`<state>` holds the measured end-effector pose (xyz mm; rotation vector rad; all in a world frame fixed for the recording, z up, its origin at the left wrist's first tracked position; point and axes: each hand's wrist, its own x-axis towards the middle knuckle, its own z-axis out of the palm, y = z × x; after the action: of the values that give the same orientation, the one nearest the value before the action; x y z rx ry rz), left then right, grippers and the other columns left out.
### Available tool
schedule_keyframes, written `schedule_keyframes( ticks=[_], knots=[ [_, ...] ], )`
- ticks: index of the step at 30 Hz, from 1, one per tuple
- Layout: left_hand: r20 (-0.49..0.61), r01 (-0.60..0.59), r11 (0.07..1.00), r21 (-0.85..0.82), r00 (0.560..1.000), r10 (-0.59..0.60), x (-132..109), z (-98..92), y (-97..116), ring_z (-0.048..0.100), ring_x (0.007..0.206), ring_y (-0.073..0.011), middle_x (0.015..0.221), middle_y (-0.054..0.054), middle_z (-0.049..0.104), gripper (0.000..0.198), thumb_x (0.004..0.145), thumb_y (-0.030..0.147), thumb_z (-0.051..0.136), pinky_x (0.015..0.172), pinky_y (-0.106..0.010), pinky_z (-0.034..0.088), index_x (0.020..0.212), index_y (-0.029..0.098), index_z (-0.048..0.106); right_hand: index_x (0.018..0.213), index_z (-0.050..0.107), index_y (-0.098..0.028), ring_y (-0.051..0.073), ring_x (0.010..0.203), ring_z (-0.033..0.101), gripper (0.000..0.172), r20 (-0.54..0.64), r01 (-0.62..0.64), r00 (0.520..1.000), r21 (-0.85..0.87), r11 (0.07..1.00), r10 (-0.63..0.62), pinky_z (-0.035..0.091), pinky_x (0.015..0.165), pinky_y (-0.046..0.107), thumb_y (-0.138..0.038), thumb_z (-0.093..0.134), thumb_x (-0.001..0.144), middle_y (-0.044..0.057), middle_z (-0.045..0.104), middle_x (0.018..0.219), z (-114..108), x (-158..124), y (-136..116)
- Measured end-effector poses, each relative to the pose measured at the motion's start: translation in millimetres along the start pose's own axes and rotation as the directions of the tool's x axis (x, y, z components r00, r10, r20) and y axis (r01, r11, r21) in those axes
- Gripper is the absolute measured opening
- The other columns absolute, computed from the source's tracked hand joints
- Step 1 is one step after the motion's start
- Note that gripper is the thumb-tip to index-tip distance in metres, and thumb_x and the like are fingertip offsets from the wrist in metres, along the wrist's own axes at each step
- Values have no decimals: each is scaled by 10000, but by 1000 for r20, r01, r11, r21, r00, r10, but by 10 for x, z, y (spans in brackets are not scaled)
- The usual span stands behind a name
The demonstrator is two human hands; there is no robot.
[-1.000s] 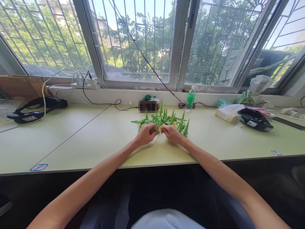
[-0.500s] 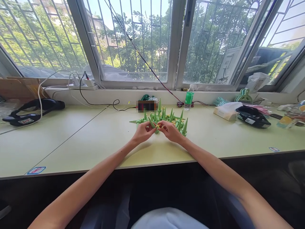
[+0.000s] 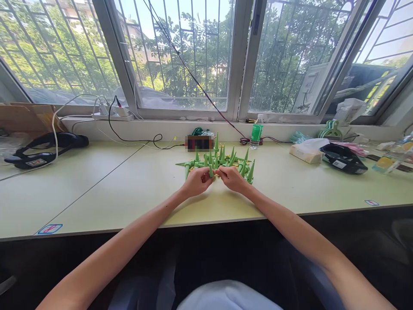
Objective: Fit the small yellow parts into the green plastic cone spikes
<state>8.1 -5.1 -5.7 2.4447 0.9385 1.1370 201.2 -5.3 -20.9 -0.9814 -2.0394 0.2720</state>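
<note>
Cones [image 3: 222,157] on table [image 3: 112,189] — bottle [image 3: 256,134] behind, rightward; tissue box [image 3: 303,154] farther right — power strip [image 3: 112,116] on ledge [image 3: 161,125], left.

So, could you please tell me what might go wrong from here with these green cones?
The held green cone might slip from the grip of the left hand and be hard to pick out among the other green cones close by. Several of those stand upright near the right hand, so a sideways move could knock some over.
</note>
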Motion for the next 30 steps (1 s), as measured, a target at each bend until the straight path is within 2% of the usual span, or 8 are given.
schedule_keyframes(
  ticks=[6, 13, 21, 25, 30],
  knots=[
    [-36, 18, 1000, -26, 999, -19, 8, 12, -16, 388, 501, -84, 552, 41, 463, 140, 809, 298, 628, 495, -220, 335, 767, 164, 621, 652, 421, -201, 106, 521, 370, 435, -45, -28, 999, -30, 999, 27, 261, 551, 256, -432, 365, 1016, -24, 465, 569, 8, 10, -15],
    [-6, 11, 1000, 9, 1000, -11, 2, 5, 7, 384, 508, -90, 559, 34, 468, 119, 811, 275, 614, 502, -228, 329, 781, 162, 640, 653, 478, -191, 115, 542, 452, 445, -26, -59, 998, -47, 997, 57, 312, 576, 255, -423, 365, 1015, 8, 552, 606, -7, 14, -45],
    [39, -35, 999, 33, 999, 34, -16, 4, 14, 401, 529, -96, 569, 30, 484, 120, 825, 258, 578, 531, -229, 355, 782, 164, 638, 551, 409, -195, 103, 487, 347, 462, -21, -72, 997, -82, 994, 70, 277, 550, 266, -354, 407, 985, -15, 448, 503, 2, 17, -53],
    [-12, 20, 1000, -4, 1000, -20, 8, 1, 18, 366, 512, -85, 542, 34, 456, 147, 795, 271, 616, 499, -221, 325, 700, 159, 609, 690, 524, -187, 108, 508, 406, 362, -79, -74, 994, -41, 996, 71, 295, 552, 250, -396, 457, 978, -21, 509, 557, -8, 15, -67],
    [-61, 153, 970, -188, 984, -167, 30, -15, 21, 371, 495, -72, 565, 24, 485, 237, 781, 352, 665, 456, -211, 283, 671, 151, 604, 942, 612, -178, 112, 531, 483, 256, -23, -33, 999, 64, 997, 35, 365, 579, 240, -419, 527, 956, 6, 643, 695, -32, 7, -100]
  ],
)
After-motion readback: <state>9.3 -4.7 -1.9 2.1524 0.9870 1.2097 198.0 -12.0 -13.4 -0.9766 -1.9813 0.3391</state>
